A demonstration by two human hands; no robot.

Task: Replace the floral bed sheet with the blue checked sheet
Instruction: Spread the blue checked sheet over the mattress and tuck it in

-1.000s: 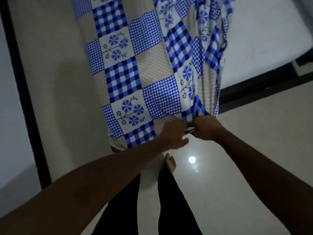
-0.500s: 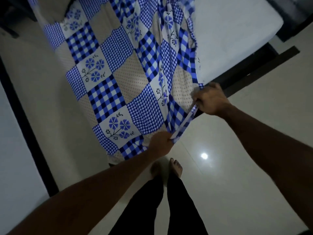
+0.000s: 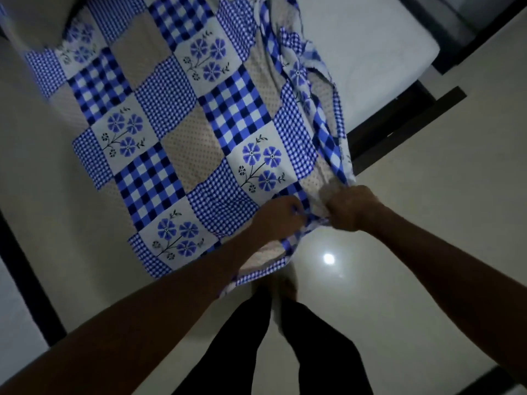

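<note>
— Pattern on the blue checked sheet (image 3: 182,132)?
— Patchwork squares: bold blue check, fine gingham, dotted beige, white with blue flowers.
— Pose?
— Spread wide and lifted, stretching from far left to the near middle. Bunched into folds along the right side, near corner drooping loose.

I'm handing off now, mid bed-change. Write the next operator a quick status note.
Left hand and right hand both grip the near edge of the blue checked sheet, close together.
Its right side is bunched; the mattress shows bare white at upper right.
Floral sheet not in view, so apparently already off.
Left: spread the sheet over the mattress, straighten, tuck.
</note>
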